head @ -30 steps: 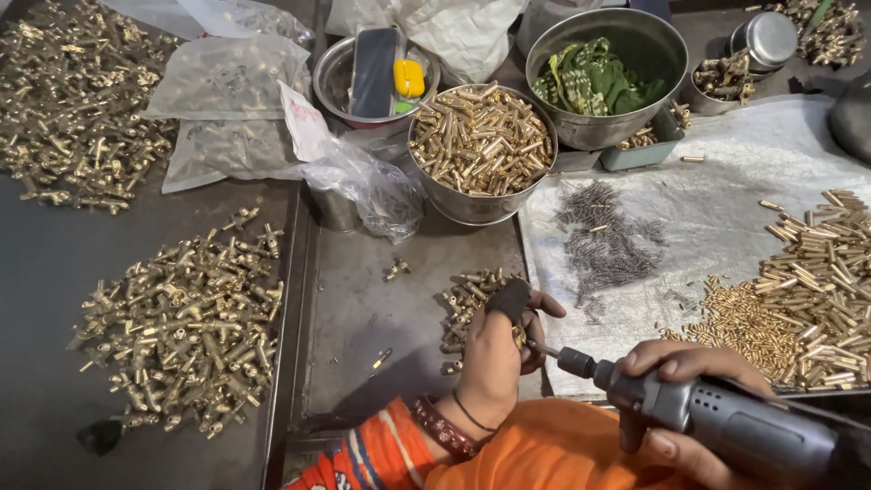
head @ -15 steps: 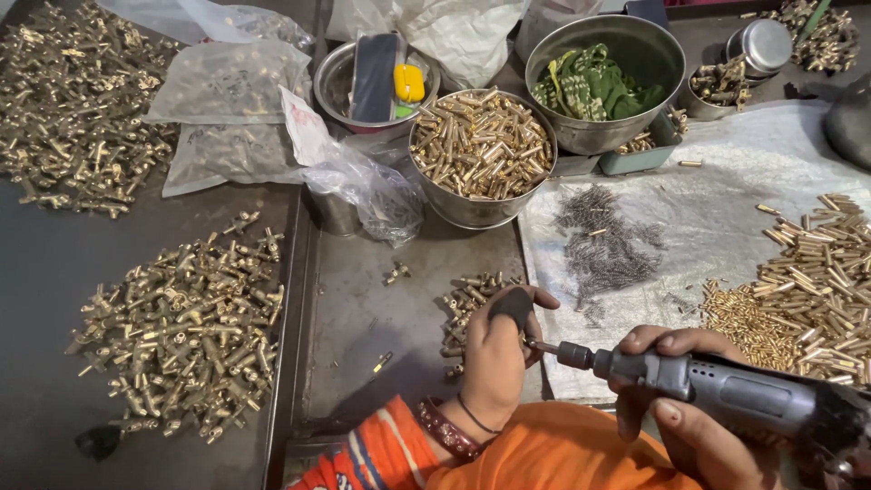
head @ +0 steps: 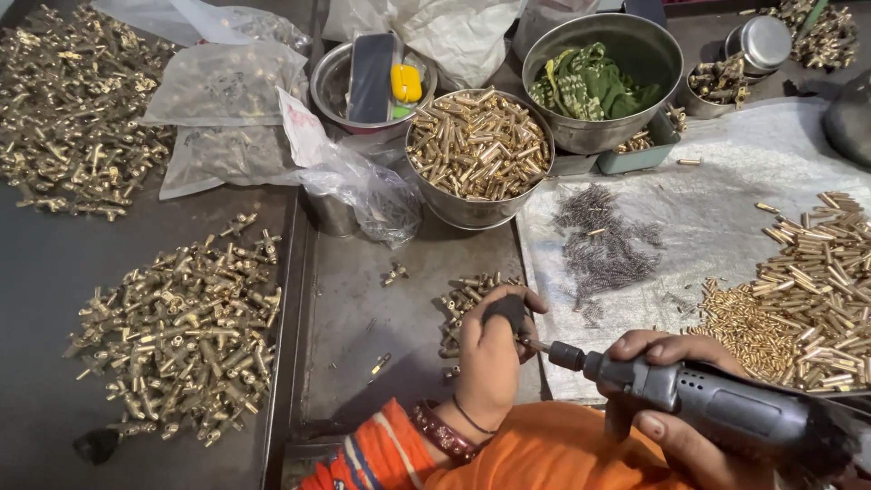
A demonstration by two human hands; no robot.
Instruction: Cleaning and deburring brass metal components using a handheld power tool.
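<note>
My left hand [head: 494,349] is closed around a small brass part, a dark cap covering the thumb tip, just in front of a little heap of brass fittings [head: 467,304] on the metal tray. My right hand [head: 667,413] grips a grey electric screwdriver [head: 717,408] lying almost level; its bit tip meets the part held in my left hand. An orange sleeve with bangles covers my left wrist.
A steel bowl of brass tubes [head: 478,150] stands behind the tray. A bowl with green cloth [head: 599,77], a bowl holding a phone [head: 367,82], plastic bags [head: 227,86], small dark springs [head: 603,240], brass pins and tubes [head: 798,290], and brass fitting piles [head: 181,327] surround me.
My left hand has shifted a little right and nearer with its part. The screwdriver has levelled out and its bit now touches the part.
</note>
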